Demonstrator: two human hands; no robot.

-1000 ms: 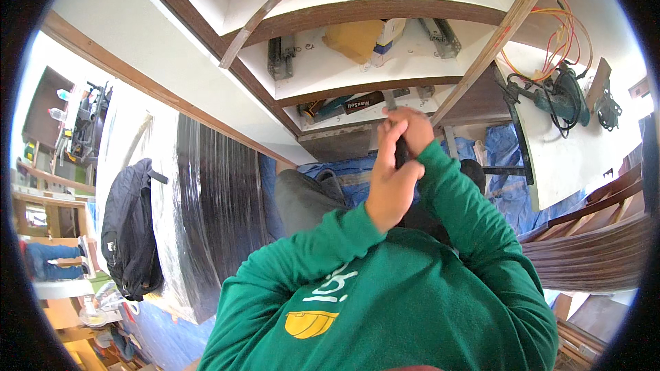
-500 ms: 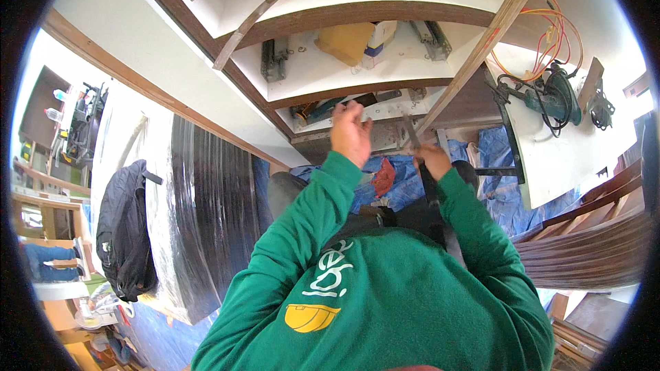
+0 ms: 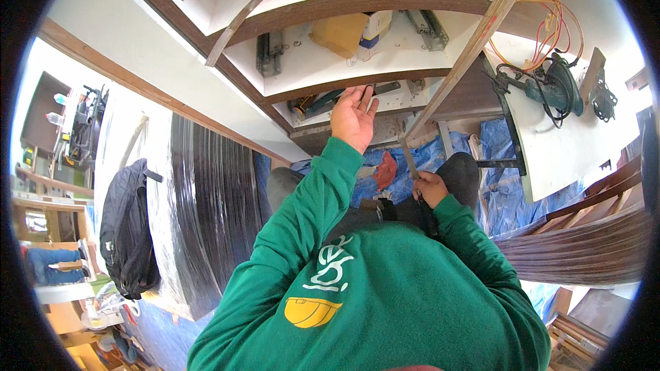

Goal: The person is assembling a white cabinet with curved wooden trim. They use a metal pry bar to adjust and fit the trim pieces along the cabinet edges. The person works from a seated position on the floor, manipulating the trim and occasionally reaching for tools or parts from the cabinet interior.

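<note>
A white, brown-edged cabinet (image 3: 357,1) spans the far side, its lowest shelf (image 3: 394,105) nearest. On the left stands a plastic-wrapped stack (image 3: 213,213), a black backpack (image 3: 128,233) beside it. The 2 hands are apart: the left hand (image 3: 353,122), palm up, fingers loosely spread, is at that shelf — contact unclear — while the right hand (image 3: 431,188), nearer and farther right, grips a flat, dark-handled tool (image 3: 410,160).

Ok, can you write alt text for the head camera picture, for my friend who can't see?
A person in a green sweatshirt holds a long, flat tool in the right hand, with the open left hand by a low shelf where other tools lie. Blue sheeting lies below, and a black backpack is off to the left.
</note>
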